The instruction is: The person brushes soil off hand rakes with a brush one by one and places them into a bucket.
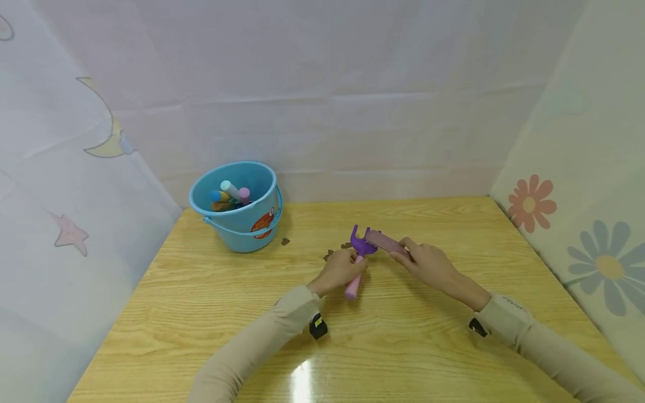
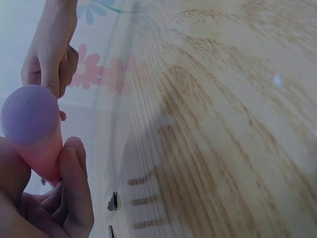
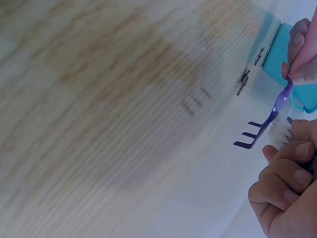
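Observation:
My left hand [image 1: 339, 271] grips a toy hand rake by its pink handle [image 1: 353, 286], holding it above the table. The rake's purple head [image 1: 361, 244] has several prongs and points away from me; in the right wrist view the purple prongs [image 3: 251, 135] hang over the table. My right hand [image 1: 428, 267] holds a mauve-backed brush [image 1: 385, 242], fingers curled round its handle. White bristles [image 3: 280, 134] meet the back of the rake head. In the left wrist view the rounded handle end [image 2: 29, 114] faces the camera, with the right hand [image 2: 49, 54] beyond it.
A light-blue bucket [image 1: 242, 238] with several tool handles [image 1: 229, 189] inside stands at the back left. Brown crumbs [image 1: 285, 242] lie on the wooden table [image 1: 211, 313] between bucket and hands. Patterned cloth walls [image 1: 353, 134] close off the back and sides.

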A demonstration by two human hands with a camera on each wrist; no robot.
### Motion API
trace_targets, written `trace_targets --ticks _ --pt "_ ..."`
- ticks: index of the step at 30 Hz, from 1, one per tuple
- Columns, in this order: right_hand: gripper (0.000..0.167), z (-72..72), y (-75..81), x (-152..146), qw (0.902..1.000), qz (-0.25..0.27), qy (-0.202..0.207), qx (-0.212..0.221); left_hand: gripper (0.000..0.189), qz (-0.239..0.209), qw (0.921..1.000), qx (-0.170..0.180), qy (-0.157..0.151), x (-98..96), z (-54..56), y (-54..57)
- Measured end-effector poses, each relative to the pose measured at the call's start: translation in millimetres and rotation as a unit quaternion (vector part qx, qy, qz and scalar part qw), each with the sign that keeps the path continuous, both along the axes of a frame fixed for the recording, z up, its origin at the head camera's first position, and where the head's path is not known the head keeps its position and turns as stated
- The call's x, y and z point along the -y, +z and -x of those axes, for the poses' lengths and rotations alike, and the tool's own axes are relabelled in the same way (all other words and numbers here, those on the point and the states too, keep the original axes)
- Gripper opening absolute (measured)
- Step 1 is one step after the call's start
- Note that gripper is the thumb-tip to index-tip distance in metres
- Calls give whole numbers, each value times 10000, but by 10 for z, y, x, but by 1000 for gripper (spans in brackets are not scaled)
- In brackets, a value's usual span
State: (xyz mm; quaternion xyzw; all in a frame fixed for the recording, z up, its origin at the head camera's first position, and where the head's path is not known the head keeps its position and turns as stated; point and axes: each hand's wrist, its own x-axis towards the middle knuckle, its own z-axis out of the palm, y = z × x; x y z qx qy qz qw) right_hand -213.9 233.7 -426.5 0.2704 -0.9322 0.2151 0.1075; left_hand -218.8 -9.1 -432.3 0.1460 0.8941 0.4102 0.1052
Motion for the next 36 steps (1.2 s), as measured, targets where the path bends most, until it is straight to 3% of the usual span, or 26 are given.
trace_targets --ticks 14,27,36 --pt "33 -1 -7 -27 9999 -77 -110 -98 29 -62 10000 -70 -8 23 -19 67" --pt "32 2 -27 -104 9996 -91 -198 -150 29 -46 10000 -51 12 21 -22 46" --pt "31 3 -10 -138 9994 -57 -266 -224 27 -24 9999 -108 36 82 38 13"
